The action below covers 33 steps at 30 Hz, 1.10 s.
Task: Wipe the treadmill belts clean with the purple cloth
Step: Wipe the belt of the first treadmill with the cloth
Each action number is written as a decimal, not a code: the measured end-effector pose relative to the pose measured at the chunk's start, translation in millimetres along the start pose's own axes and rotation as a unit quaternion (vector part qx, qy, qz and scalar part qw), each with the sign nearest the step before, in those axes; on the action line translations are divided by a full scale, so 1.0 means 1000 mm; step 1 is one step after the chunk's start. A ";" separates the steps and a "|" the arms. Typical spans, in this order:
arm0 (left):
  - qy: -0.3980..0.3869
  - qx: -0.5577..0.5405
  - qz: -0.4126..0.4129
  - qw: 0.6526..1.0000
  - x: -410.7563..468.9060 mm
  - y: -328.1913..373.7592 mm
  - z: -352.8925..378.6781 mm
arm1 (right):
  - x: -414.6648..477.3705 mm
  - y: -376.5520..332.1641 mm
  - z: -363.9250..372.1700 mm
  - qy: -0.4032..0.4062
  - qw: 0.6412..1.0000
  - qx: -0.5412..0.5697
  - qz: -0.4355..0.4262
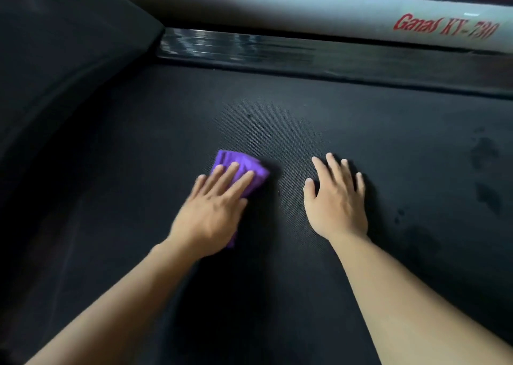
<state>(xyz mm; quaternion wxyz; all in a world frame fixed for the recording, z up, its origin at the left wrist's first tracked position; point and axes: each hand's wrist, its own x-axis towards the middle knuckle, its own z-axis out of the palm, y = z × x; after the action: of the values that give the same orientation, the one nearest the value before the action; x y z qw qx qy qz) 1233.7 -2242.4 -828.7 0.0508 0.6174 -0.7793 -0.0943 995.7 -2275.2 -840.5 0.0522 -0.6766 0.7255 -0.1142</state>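
Forearms: Two bare arms reached in from the bottom edge, the left forearm (pixel 125 295) leading to the cloth and the right forearm (pixel 416 295) to bare belt.
Cloth: The folded purple cloth (pixel 241 164) lay flat on the belt, left of centre. It was mostly under the left hand, with its far edge showing past the fingertips.
Left hand: The left hand (pixel 213 212) pressed the cloth down with straight, spread fingers (pixel 241 182), not clenched or curled round it.
Right hand: The right hand (pixel 336 206) lay palm-down on the belt near the cloth but apart from it, fingers (pixel 333 164) released and holding nothing.
Belt: The black textured treadmill belt (pixel 166 131) carried dark smudges (pixel 484 153) at the right, well apart from the cloth.
Technique: Even, flat-palm pressure and overlapping strokes worked towards those smudges would probably serve best, with the right hand bracing.
Risk: The cloth could bunch or slip from under flat fingers.
Surround: A glossy black side rail (pixel 277 48) edged the far side, below a white frame with red lettering (pixel 277 9).
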 end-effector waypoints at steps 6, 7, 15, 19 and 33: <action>0.034 -0.030 -0.171 0.984 0.045 -0.079 -0.017 | -0.001 -0.001 0.001 0.013 1.000 0.005 -0.005; 0.043 -0.031 -0.185 0.981 0.062 -0.079 -0.017 | -0.001 -0.001 0.001 0.016 1.000 0.005 -0.006; 0.050 -0.014 -0.125 0.991 0.169 0.006 -0.005 | 0.002 0.001 0.003 -0.001 1.000 -0.002 0.001; 0.061 -0.028 -0.068 0.995 0.119 0.069 0.011 | 0.002 0.001 0.003 0.007 1.000 0.011 -0.002; 0.043 -0.055 -0.091 0.993 0.140 0.065 0.013 | 0.002 0.001 0.004 0.009 1.000 0.018 0.004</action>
<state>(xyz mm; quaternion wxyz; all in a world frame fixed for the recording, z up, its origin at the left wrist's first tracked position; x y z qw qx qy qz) 1137.1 -2362.8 -833.1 0.1098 0.6857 -0.7104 -0.1147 995.7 -2277.9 -844.5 0.0585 -0.6719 0.7263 -0.1327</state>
